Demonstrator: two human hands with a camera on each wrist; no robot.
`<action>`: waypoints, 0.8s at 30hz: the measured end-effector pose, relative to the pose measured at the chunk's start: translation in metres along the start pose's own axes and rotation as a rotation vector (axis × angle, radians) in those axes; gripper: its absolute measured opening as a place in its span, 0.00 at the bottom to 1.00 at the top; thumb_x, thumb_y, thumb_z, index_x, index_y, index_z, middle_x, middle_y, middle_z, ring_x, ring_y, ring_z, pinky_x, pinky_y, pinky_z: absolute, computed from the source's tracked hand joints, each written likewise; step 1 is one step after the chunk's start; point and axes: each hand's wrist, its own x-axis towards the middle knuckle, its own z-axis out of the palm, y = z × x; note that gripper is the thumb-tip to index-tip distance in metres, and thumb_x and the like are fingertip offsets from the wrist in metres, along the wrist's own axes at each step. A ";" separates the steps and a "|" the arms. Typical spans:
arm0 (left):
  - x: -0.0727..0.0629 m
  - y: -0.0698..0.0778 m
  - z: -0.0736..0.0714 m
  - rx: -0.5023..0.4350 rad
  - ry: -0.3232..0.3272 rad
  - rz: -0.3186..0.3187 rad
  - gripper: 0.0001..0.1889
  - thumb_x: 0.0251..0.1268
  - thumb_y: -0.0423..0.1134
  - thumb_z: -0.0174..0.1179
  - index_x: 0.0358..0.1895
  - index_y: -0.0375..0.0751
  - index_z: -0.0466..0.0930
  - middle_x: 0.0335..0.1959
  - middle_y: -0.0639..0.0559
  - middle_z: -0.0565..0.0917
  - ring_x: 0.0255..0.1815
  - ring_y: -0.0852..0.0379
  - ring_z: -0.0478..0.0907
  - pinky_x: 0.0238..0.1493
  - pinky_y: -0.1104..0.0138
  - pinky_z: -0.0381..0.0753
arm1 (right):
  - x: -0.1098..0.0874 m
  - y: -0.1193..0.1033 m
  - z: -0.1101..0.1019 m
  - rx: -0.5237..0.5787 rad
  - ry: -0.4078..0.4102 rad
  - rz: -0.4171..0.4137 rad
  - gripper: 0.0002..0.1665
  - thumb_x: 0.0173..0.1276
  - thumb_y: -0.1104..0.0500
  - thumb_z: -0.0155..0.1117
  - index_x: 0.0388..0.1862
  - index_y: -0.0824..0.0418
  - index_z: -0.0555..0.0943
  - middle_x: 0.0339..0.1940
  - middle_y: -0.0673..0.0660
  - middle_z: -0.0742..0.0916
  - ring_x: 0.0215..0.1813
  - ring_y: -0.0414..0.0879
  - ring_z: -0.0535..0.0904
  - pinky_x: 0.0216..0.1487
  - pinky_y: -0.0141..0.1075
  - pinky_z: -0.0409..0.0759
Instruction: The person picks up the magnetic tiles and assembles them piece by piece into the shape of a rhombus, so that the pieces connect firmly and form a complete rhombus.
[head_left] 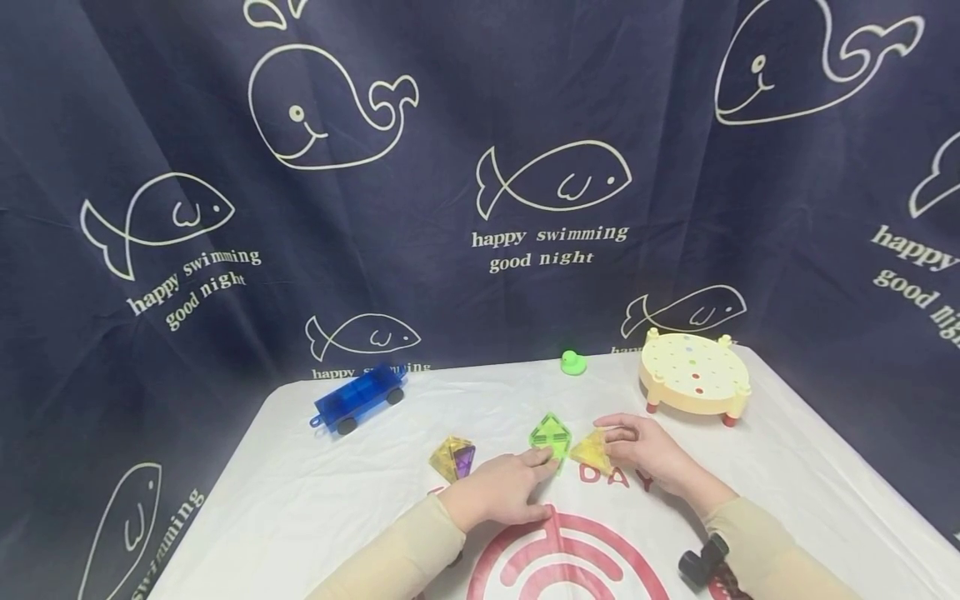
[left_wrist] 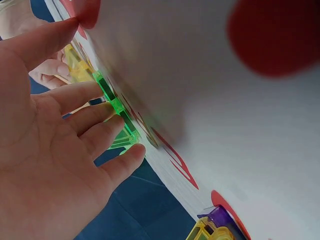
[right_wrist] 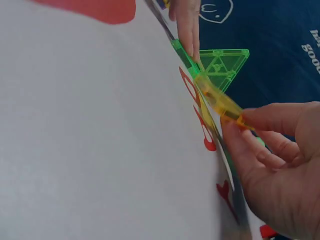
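Note:
My left hand (head_left: 504, 487) reaches over the white table with its fingers fairly straight, fingertips resting on the translucent green magnetic tiles (head_left: 551, 429). One green triangle tile (right_wrist: 223, 66) stands up from the tabletop, while another lies flat under the fingers. Between thumb and fingers, my right hand (head_left: 654, 454) pinches a yellow triangle magnetic tile (head_left: 591, 452). The yellow tile is slightly tilted, its near corner right at the edge of the flat green tile in the right wrist view. Left of the left hand sits a yellow and purple tile pyramid (head_left: 452, 457).
A blue wheeled toy car base (head_left: 360, 398) stands at the back left. Toward the back edge is a small green duck (head_left: 573, 363), with a cream round pegboard table (head_left: 693, 371) on short legs at the right. A dark blue curtain (head_left: 450, 108) hangs behind.

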 end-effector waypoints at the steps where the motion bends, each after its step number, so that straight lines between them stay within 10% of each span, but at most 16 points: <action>1: 0.000 0.000 0.000 0.001 -0.001 0.001 0.38 0.70 0.59 0.58 0.76 0.40 0.67 0.78 0.45 0.65 0.76 0.52 0.65 0.72 0.65 0.67 | 0.000 0.001 -0.001 0.057 -0.016 0.010 0.30 0.70 0.70 0.62 0.68 0.77 0.69 0.55 0.70 0.85 0.56 0.56 0.84 0.52 0.41 0.86; 7: 0.000 0.001 -0.001 0.003 -0.003 0.000 0.38 0.70 0.59 0.58 0.76 0.40 0.67 0.78 0.45 0.64 0.76 0.52 0.64 0.72 0.65 0.66 | -0.001 0.008 -0.003 0.202 -0.008 0.007 0.32 0.71 0.71 0.62 0.68 0.80 0.63 0.54 0.67 0.85 0.52 0.49 0.86 0.54 0.40 0.85; 24: 0.002 0.000 0.002 -0.020 -0.011 -0.002 0.37 0.71 0.57 0.59 0.76 0.41 0.67 0.78 0.45 0.64 0.77 0.52 0.63 0.72 0.62 0.68 | 0.002 0.010 0.015 0.164 -0.047 -0.054 0.25 0.69 0.69 0.67 0.59 0.80 0.71 0.47 0.66 0.85 0.46 0.45 0.86 0.48 0.35 0.86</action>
